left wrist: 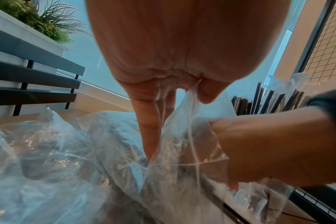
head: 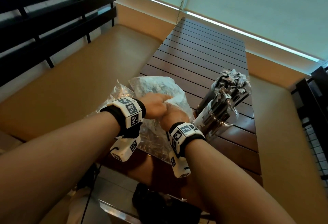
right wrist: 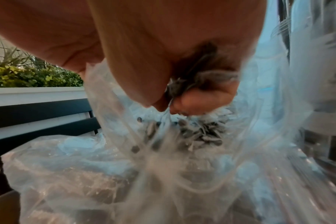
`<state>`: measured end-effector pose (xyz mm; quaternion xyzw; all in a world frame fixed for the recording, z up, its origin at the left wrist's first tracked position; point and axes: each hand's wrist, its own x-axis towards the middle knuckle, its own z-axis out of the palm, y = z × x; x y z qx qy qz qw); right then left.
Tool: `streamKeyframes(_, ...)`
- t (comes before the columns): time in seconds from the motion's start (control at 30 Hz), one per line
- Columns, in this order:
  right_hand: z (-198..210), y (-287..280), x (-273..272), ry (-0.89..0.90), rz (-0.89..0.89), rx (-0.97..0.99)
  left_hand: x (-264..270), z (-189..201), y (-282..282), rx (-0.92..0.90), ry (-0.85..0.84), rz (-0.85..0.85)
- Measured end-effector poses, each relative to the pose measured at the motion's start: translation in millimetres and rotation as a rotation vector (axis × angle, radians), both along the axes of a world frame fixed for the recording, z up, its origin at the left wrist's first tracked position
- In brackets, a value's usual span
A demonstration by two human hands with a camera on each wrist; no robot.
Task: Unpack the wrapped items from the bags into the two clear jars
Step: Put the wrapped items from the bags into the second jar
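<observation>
A clear plastic bag (head: 159, 83) of dark wrapped items lies on the slatted wooden table (head: 204, 51). My left hand (head: 156, 106) pinches the bag's open edge; in the left wrist view the film (left wrist: 182, 174) is caught between thumb and fingers (left wrist: 192, 91). My right hand (head: 173, 116) is inside the bag, fingers curled around a bundle of wrapped items (right wrist: 201, 133) in the right wrist view. Two clear jars stand to the right: the near jar (head: 222, 121) and the far jar (head: 211, 92), both holding dark wrapped items upright.
A second crumpled clear bag (head: 119, 94) lies left of the first, at the table's left edge. Tan bench seats flank the table on both sides, with a dark slatted backrest (head: 53, 20) at left. A black mesh panel (head: 314, 117) stands at right.
</observation>
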<state>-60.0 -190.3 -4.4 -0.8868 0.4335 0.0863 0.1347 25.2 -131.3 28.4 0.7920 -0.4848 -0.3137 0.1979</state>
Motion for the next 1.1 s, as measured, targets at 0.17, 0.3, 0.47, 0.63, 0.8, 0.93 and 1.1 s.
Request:
streamKeyframes(0.17, -1.3, 1.5, 3.6, 0.038, 0.073, 0.018, 0.7, -4.7, -1.3, -0.039, -0.011, 0.015)
streamKeyframes(0.3, 9.2, -0.5, -4.4, 0.042, 0.076, 0.077, 4.2, -3.6, -3.3, -0.046, -0.048, 0.023)
streamKeyframes(0.47, 46.6, -2.9, -46.8, 0.097, 0.143, 0.074, 15.0, 4.4, -8.8, -0.027, -0.031, 0.091)
streamKeyframes(0.63, 101.8, -8.9, -97.7, 0.149, 0.132, 0.137, 15.6, 6.4, -15.1, -0.012, 0.023, 0.165)
streamKeyframes(0.8, 99.0, -12.9, -115.1, 0.131, 0.087, 0.130, 3.4, -2.2, -20.8, -0.001, 0.048, 0.192)
streamKeyframes(0.93, 54.3, -8.6, -105.6, 0.047, -0.009, 0.212, -2.8, -11.9, -18.4, 0.019, -0.006, 0.123)
streamKeyframes(1.1, 0.1, 5.9, -81.2, -0.123, -0.173, 0.229, -6.6, -16.4, -17.1, 0.047, 0.012, 0.133)
